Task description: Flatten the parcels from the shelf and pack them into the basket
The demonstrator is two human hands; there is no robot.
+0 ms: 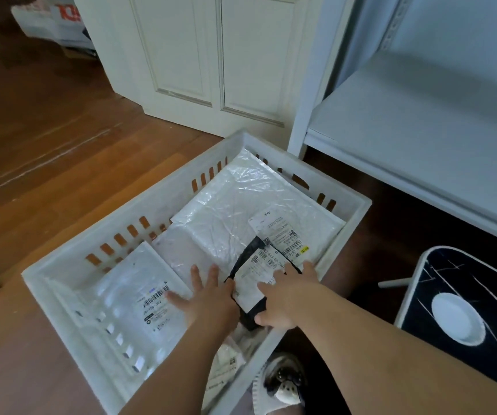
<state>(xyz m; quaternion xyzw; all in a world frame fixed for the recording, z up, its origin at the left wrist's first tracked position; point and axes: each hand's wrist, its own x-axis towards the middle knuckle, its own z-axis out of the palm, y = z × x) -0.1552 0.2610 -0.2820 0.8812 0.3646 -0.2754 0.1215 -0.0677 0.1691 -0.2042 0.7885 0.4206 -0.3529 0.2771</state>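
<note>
Item: white slotted basket (349, 202) on a wood floor (46, 151), its far right corner close to the leg of a white shelf (421, 124), its far corner near white cabinet doors (211, 55). Open floor lies to the left of the basket; to the right a dark stool top (481, 295) stands well apart from the right rim. Contents: a large white parcel (241, 205) flat toward the far right corner, bearing a printed label with barcodes, text too small to read; a second white parcel (139, 283) against the left wall, label with barcode and a partly legible line of digits; a small black parcel (251, 283) near the near right rim, lying over the large one, white label with barcodes, unreadable. Left hand (208, 298): fingers spread straight, pressing flat between the white parcels, touching the black parcel's left edge. Right hand (286, 298): fingers straight, pressing down on the black parcel's label. A shoe (283, 381) shows below the near rim.
</note>
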